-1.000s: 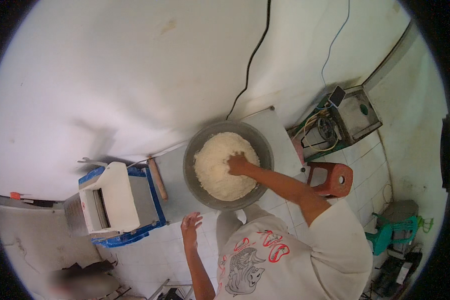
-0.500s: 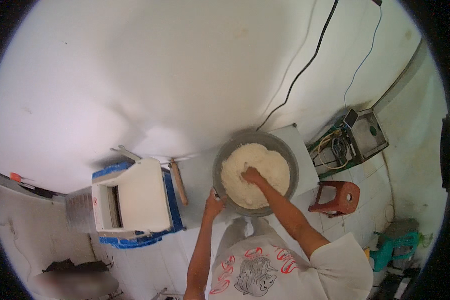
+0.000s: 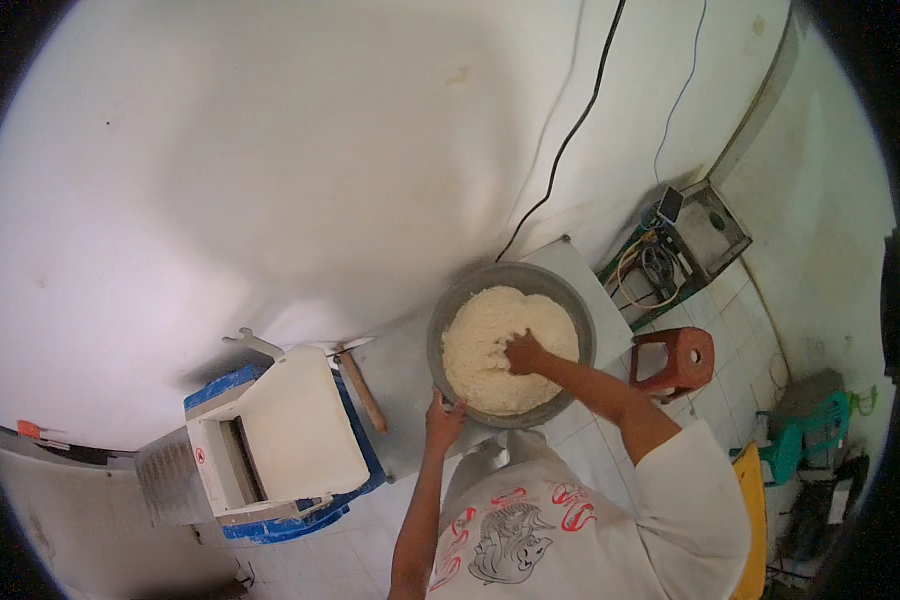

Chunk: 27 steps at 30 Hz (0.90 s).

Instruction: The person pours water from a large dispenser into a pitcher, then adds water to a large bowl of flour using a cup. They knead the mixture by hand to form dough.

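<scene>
A wide grey basin (image 3: 584, 325) holds a mass of pale, crumbly flour or flour mixture (image 3: 478, 325). It stands on a grey table (image 3: 405, 365) against the wall. My left hand (image 3: 444, 420) grips the basin's near-left rim, with the thumb over the edge. My right hand (image 3: 526, 353) is inside the basin, resting in the mixture near the middle. Its fingers are spread, and some of the tips are sunk in and hidden. Left of the basin, a wooden rolling pin (image 3: 363, 390) lies on the table.
A white and blue machine (image 3: 305, 430) stands left of the rolling pin. To the right are a reddish-brown stool (image 3: 692, 360), a metal frame (image 3: 715, 235) with coiled cables (image 3: 658, 270), and a teal chair (image 3: 815, 435). A black cord (image 3: 568, 140) hangs down the wall behind the basin.
My right hand has shifted a little rightward in the mixture, and its fingers have gone from bunched and dug in to spread. My left hand stays on the rim. The whole view has turned slightly.
</scene>
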{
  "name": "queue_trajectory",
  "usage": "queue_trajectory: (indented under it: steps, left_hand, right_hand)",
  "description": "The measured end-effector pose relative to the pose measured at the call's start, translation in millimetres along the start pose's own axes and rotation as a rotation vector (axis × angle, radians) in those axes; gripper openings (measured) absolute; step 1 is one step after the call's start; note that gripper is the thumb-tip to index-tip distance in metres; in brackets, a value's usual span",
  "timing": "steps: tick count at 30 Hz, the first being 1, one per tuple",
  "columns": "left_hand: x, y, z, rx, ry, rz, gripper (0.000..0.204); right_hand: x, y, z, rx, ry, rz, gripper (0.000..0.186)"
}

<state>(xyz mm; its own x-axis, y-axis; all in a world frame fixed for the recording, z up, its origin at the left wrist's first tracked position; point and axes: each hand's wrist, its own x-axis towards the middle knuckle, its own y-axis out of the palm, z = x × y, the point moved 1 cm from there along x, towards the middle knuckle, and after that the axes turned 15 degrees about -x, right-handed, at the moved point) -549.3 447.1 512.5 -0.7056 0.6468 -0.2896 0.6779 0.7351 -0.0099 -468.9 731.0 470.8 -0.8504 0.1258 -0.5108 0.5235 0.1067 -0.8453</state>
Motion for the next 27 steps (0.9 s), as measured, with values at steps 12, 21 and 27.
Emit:
queue_trajectory:
  steps: [12,21,27]
  left_hand:
    - [-2.5,4.5,-14.0,-0.064,-0.181,-0.039,0.062]
    - [-6.4,5.9,-0.5,0.192,-0.042,-0.090,0.058]
    - [-69.1,22.1,3.8,0.718,-0.302,-0.005,0.066]
  right_hand:
    - [39.2,-7.6,14.4,0.177,-0.130,-0.124,0.057]
    - [-16.0,54.1,-12.8,-0.253,-0.269,-0.138,0.052]
    - [-47.0,-7.6,-50.1,-0.089,-0.536,0.000,0.053]
